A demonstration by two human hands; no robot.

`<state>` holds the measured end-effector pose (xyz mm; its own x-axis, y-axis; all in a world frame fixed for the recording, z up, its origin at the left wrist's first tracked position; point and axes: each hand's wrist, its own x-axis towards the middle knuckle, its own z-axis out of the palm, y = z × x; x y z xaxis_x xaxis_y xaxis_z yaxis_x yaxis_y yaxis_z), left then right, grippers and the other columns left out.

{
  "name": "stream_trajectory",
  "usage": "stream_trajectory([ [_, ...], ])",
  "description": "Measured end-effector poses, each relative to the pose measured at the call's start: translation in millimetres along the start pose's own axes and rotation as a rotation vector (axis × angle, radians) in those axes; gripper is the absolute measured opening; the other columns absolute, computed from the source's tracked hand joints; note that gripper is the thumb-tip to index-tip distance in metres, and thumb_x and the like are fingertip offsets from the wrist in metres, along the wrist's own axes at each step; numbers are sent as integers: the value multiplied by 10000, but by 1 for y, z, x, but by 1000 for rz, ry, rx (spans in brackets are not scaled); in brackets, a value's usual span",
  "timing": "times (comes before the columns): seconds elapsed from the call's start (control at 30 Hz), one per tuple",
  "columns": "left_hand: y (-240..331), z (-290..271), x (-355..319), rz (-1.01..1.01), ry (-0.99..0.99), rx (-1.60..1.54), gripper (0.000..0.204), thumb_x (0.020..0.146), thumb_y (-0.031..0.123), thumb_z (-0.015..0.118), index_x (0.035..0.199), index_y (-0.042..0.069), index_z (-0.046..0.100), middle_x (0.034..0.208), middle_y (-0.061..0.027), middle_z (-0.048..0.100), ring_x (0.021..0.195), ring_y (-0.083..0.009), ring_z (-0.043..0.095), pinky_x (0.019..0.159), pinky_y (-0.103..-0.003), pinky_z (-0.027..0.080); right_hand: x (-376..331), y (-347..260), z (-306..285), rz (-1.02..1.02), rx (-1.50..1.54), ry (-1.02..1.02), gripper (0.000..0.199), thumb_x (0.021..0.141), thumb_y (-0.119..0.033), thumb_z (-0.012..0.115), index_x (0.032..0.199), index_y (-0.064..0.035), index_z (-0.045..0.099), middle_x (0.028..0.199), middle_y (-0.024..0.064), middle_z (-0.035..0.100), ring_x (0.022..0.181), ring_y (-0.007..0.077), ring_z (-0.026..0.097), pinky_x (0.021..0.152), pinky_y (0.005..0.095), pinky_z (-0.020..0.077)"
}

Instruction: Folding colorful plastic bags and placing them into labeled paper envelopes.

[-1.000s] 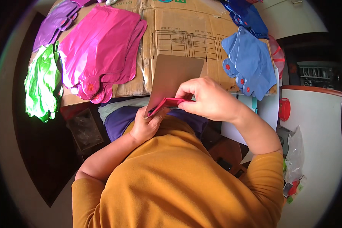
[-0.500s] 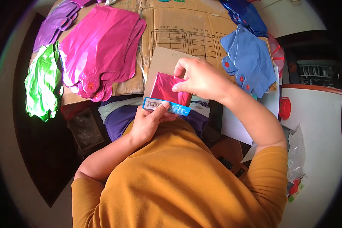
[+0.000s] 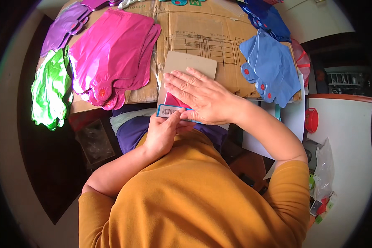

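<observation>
A grey-brown backing card (image 3: 193,62) with a blue, barcoded lower flap (image 3: 167,110) rests at the near edge of the cardboard. My left hand (image 3: 163,133) grips that flap, its thumb on the front and its fingers behind. My right hand (image 3: 198,94) lies flat over the card with its fingers stretched out. Beneath it, a folded pink foil piece (image 3: 174,102) shows only in part; the palm hides the rest.
Stacked pink foil balloons (image 3: 111,49) lie to the left on the cardboard (image 3: 186,25), beside crumpled green foil (image 3: 51,89) and purple foil balloons (image 3: 64,29). Light-blue foil balloons (image 3: 270,62) and dark-blue ones (image 3: 268,20) lie to the right. A red round container (image 3: 312,120) stands farther right.
My right hand has gone from pinching at the folded pink foil to lying flat across it, fingers extended. My left hand keeps its hold on the flap.
</observation>
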<state>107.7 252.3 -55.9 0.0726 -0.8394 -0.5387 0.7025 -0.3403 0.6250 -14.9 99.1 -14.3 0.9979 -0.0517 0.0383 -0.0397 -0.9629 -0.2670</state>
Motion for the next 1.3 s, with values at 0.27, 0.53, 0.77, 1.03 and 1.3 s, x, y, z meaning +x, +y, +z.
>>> stream_trajectory([
  [0.27, 6, 1, 5, -66, -14, -120, 209, 995, 185, 551, 1058, 0, 625, 974, -91, 690, 868, -217, 698, 804, -365, 581, -2, 6, 10, -2, -25, 32, 751, 940, -455, 520, 1519, -63, 247, 1607, 122, 161, 1486, 257, 155, 1205, 466, 110],
  [0.53, -7, -3, 1, 22, 63, -38, 190, 974, 214, 606, 960, 33, 661, 901, -44, 679, 844, -143, 657, 748, -290, 528, -62, -62, 23, 673, 480, 812, 461, 872, -284, 720, 1208, -15, 554, 1057, 118, 616, 908, 189, 615, 785, 332, 505],
  [0.77, -14, 12, -12, 186, -79, 134, 163, 967, 178, 621, 966, 34, 698, 892, -1, 685, 773, -73, 605, 687, -242, 477, -46, -91, 72, 837, 1601, 968, 233, 931, -233, 674, 1030, -22, 671, 923, 9, 678, 751, 77, 602, 621, 241, 492],
  [1.03, 54, 26, -28, 112, -608, 783, 376, 871, 215, 742, 1170, 11, 638, 1014, -79, 702, 951, -171, 643, 819, -326, 527, -107, -81, 38, 927, 1595, 1046, 84, 867, -141, 710, 824, -72, 691, 723, 33, 666, 499, 93, 562, 437, 229, 434],
  [1.3, 141, 23, 83, 1389, -349, 1643, 137, 812, 121, 713, 912, 33, 684, 1057, -108, 653, 890, -306, 645, 794, -415, 527, -138, -51, -12, 982, 1866, 433, 150, 797, -90, 729, 886, 25, 696, 747, 71, 676, 477, 78, 568, 374, 168, 431],
])
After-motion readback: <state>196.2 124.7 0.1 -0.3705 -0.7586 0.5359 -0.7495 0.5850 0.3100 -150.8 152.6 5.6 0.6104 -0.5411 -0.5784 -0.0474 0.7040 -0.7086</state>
